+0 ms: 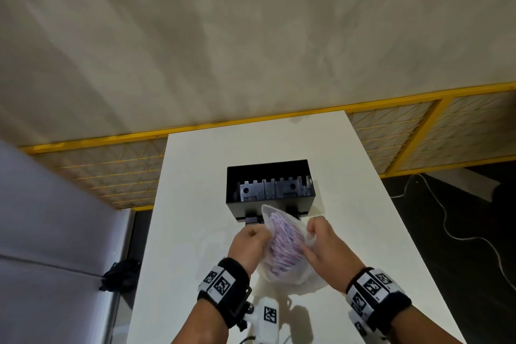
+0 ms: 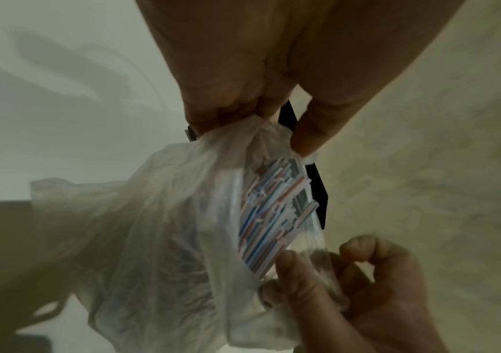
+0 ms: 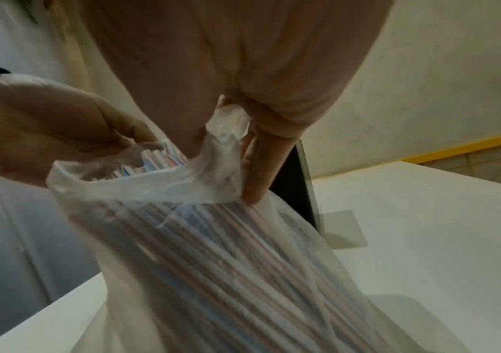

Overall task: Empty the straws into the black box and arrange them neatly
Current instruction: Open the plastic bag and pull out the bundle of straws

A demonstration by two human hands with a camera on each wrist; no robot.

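A clear plastic bag point(image 1: 290, 274) full of red, blue and white straws point(image 1: 284, 243) is held above the white table point(image 1: 195, 204), just in front of the black box point(image 1: 304, 198). My left hand point(image 1: 250, 243) grips the bag's left rim, and my right hand point(image 1: 324, 243) pinches its right rim, holding the mouth apart. In the left wrist view the straws point(image 2: 273, 215) show through the open mouth of the bag point(image 2: 167, 238), between my left hand point(image 2: 258, 107) and my right hand point(image 2: 364, 286). The right wrist view shows the bag point(image 3: 212, 262) and straws point(image 3: 158, 160) from the side. The box holds grey notched dividers point(image 1: 268, 188).
The table is narrow, with its left edge near a pale grey panel point(image 1: 55, 232) and a dark floor with a white cable point(image 1: 460, 237) to the right. A yellow mesh fence point(image 1: 418, 131) runs behind the table. A white device with a marker point(image 1: 269, 315) sits below my left wrist.
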